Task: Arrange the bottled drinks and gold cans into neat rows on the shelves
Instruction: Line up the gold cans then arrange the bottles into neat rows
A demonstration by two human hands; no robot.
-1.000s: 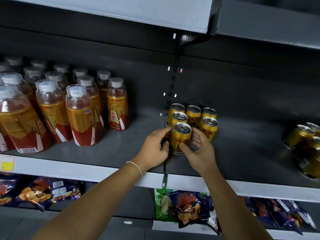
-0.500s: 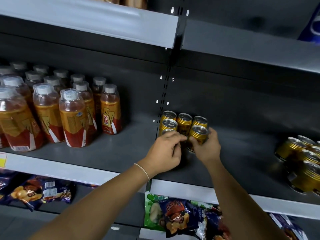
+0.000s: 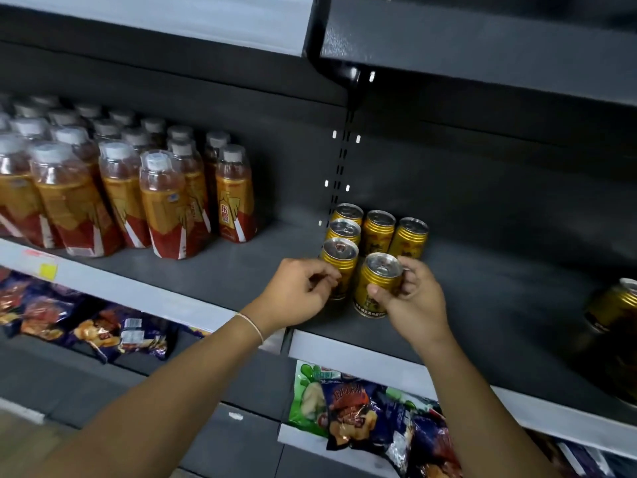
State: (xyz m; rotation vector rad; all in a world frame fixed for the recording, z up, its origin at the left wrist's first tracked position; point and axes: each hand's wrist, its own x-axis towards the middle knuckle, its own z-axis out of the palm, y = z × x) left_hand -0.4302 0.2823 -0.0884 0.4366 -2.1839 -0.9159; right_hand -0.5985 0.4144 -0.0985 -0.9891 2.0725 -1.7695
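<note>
Several gold cans stand upright on the dark shelf (image 3: 482, 305) beside the slotted upright. My right hand (image 3: 412, 300) grips the front right can (image 3: 375, 284) between thumb and fingers. My left hand (image 3: 300, 293) pinches the side of the front left can (image 3: 339, 258). Behind them stand three more cans (image 3: 379, 229) in a loose cluster. To the left, several bottled drinks (image 3: 158, 205) with white caps and orange-red labels stand in rows.
More gold cans (image 3: 617, 305) lie tumbled at the shelf's far right. Snack bags (image 3: 365, 415) fill the shelf below. Another shelf (image 3: 482, 46) hangs overhead. Bare shelf lies between the bottles and the cans.
My right hand has pulled a can forward out of the cluster and holds it beside the front left can. The left hand stays at the front left can. The camera moved closer.
</note>
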